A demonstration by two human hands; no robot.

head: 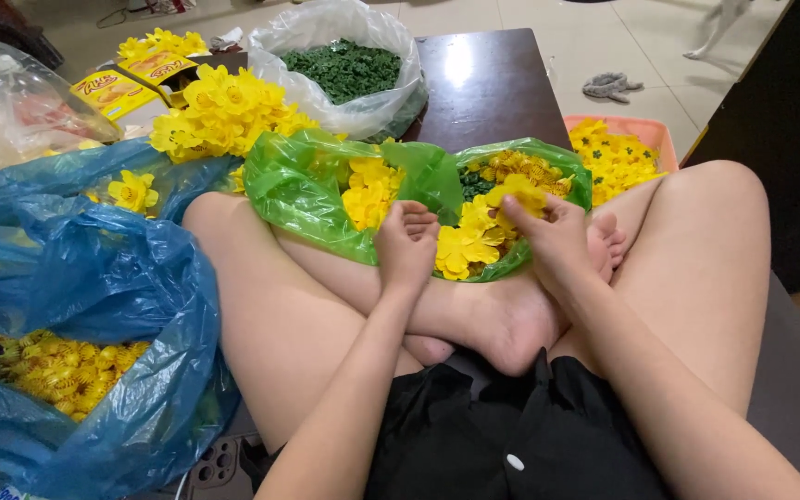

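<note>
I sit cross-legged with a green plastic bag [298,190] of yellow artificial flowers [369,193] resting on my shins. My left hand [406,245] is curled at the bag's front edge, fingers closed; whether it pinches a small piece is hidden. My right hand [553,236] reaches into the right side of the bag, its fingers on a yellow flower [518,193]. More yellow flowers [463,248] lie between the two hands, with small green pieces [474,183] further back in the bag.
A blue plastic bag [94,278] at left holds yellow flower centres [62,370]. Behind stand a heap of finished yellow flowers [224,111], a clear bag of green pieces [344,67], a dark table [497,88], and a pink tray of flowers [618,153].
</note>
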